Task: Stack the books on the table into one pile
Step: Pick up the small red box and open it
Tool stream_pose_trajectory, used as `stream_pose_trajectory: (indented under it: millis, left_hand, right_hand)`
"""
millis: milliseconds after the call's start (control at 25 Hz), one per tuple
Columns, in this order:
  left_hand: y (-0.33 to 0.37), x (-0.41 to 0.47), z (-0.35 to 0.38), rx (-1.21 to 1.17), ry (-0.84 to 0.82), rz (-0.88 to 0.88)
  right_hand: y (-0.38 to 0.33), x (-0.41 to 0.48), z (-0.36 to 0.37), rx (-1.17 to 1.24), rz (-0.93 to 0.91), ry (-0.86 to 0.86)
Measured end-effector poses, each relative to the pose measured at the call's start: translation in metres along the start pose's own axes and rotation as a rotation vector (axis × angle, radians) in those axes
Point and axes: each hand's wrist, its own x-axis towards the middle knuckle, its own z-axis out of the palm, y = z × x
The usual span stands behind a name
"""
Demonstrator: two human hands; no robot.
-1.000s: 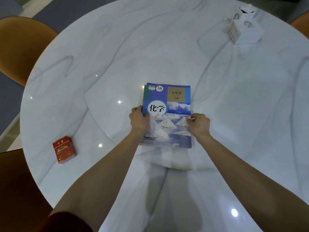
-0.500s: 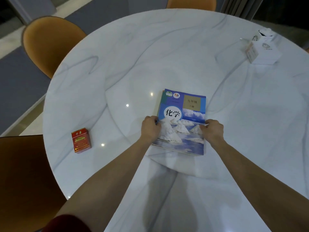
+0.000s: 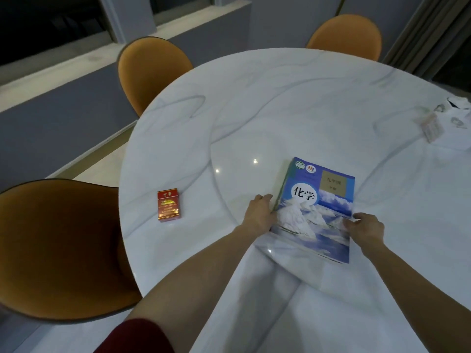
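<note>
A: Where do I have the books right now?

B: I see the pile of books (image 3: 316,207) lying flat on the white marble tabletop (image 3: 254,110), right of centre. A blue chemistry textbook with snowy peaks on its cover is on top, and edges of more books show beneath it along its left side.

A: And my hands?

B: My left hand (image 3: 260,212) presses against the pile's left edge, its fingers (image 3: 263,198) curled against the stacked spines. My right hand (image 3: 365,229) is at the right edge near the lower corner, fingers (image 3: 353,220) bent onto the cover's edge. Both hands are closed against the pile from either side; the pile rests on the tabletop.

A: What else is around?

B: A red cigarette pack (image 3: 168,205) lies well to the left of the pile. A white tissue box (image 3: 448,128), blurred, sits at the far right. Three orange chairs stand at the round table: one near left (image 3: 58,245), one far left (image 3: 150,70), one at the back (image 3: 346,34). Behind them are a grey wall (image 3: 63,118) and dark windows (image 3: 51,26).
</note>
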Motion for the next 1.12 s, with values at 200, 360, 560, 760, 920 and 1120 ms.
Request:
stream_pose_trajectory:
  millis: [200,360,560,760,920,1120]
  left_hand:
    - [-0.058,-0.016,-0.063,0.147,0.083,0.022]
    - [-0.104,-0.027,-0.122,0.273,0.187,-0.025]
    - [-0.154,-0.040,-0.165,0.333,0.249,-0.097]
    - [-0.193,-0.039,-0.180,0.441,0.142,-0.054]
    - [-0.215,-0.034,-0.178,0.540,0.007,-0.027]
    - [-0.226,-0.033,-0.171,0.511,0.058,0.035]
  right_hand:
    - [-0.051,-0.029,0.004,-0.014,-0.192,0.097]
    - [-0.134,-0.060,0.029,0.028,-0.491,0.025]
    - [-0.222,-0.106,0.076,0.008,-0.688,-0.179]
    - [-0.273,-0.139,0.128,-0.022,-0.748,-0.363]
    - [-0.293,-0.154,0.165,-0.015,-0.664,-0.473]
    - [-0.296,-0.163,0.193,0.102,-0.556,-0.551]
